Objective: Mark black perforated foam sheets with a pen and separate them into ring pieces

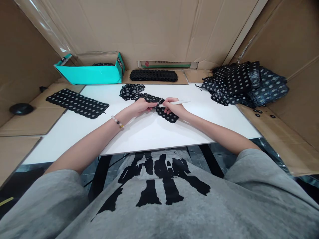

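My left hand (142, 105) is closed on the edge of a black sheet with rows of round holes (167, 115), thumb on top, above the middle of the white board. Close beside it, my right hand (172, 106) grips a slim white pen-shaped tool (183, 102). The tool's lower end points toward the sheet by my left thumb; whether it touches cannot be made out. Just behind my hands lies a heap of joined black rings (131, 91). Part of the held sheet is hidden under my fingers.
Another holed black sheet (77, 103) lies at left, near a round black object (21, 109). At the back stand a turquoise box (93, 74) and a stack of black sheets (153, 75). A large pile of holed sheets (239, 81) and loose rings (257, 115) lie right. Cardboard walls (149, 30) enclose the board.
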`<act>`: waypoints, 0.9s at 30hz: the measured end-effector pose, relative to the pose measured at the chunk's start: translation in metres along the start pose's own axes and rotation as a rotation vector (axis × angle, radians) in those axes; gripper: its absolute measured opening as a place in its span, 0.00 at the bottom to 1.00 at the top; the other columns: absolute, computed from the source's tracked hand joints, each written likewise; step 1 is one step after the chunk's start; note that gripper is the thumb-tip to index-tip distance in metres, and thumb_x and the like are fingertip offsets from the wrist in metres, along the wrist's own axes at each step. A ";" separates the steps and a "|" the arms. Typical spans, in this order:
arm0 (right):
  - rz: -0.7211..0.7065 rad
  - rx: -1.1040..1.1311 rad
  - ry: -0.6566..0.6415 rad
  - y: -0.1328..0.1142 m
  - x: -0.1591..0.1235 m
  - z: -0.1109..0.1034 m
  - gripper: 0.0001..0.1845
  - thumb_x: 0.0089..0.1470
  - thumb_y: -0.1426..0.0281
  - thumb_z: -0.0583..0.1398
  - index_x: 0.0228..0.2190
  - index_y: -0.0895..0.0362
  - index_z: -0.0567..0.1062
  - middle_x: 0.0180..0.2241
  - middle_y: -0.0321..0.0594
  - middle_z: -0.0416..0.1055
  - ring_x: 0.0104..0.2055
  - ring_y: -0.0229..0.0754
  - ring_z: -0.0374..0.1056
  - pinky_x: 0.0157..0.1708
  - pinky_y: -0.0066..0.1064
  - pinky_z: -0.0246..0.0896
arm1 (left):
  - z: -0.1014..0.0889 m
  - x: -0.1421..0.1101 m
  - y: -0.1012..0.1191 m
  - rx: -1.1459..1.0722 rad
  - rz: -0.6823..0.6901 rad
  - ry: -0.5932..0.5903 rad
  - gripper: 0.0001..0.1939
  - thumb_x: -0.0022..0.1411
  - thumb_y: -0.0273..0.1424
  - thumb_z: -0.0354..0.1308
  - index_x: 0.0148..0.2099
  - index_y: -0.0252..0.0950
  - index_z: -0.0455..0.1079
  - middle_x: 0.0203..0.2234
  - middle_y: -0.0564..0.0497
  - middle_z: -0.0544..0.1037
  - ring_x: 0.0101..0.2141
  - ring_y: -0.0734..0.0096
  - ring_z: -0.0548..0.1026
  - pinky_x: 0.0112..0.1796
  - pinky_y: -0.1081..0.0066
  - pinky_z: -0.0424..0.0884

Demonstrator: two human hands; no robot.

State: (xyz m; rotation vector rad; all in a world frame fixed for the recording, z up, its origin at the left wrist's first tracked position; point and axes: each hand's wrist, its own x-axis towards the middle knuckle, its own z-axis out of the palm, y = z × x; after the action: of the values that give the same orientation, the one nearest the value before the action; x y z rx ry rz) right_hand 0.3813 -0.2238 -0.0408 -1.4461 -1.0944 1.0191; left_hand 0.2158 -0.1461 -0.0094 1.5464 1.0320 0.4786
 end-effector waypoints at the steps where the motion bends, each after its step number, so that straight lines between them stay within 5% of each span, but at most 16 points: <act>1: 0.012 0.002 0.006 0.000 0.000 0.000 0.13 0.57 0.78 0.58 0.22 0.57 0.70 0.18 0.31 0.68 0.21 0.33 0.68 0.20 0.20 0.63 | 0.000 0.001 -0.002 -0.006 0.002 0.002 0.21 0.55 0.24 0.71 0.18 0.33 0.64 0.12 0.52 0.68 0.16 0.79 0.60 0.19 0.74 0.54; 27: 0.082 0.107 0.008 -0.002 0.001 -0.004 0.14 0.58 0.77 0.59 0.21 0.57 0.70 0.18 0.32 0.68 0.21 0.31 0.66 0.20 0.19 0.63 | 0.001 0.008 -0.016 0.081 0.076 0.046 0.23 0.59 0.28 0.69 0.16 0.33 0.63 0.12 0.52 0.68 0.16 0.80 0.60 0.20 0.75 0.56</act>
State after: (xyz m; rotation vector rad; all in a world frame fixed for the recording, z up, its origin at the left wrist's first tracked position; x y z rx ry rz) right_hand 0.3850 -0.2241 -0.0388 -1.4163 -0.9668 1.1119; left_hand 0.2154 -0.1408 -0.0268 1.6579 1.0415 0.5325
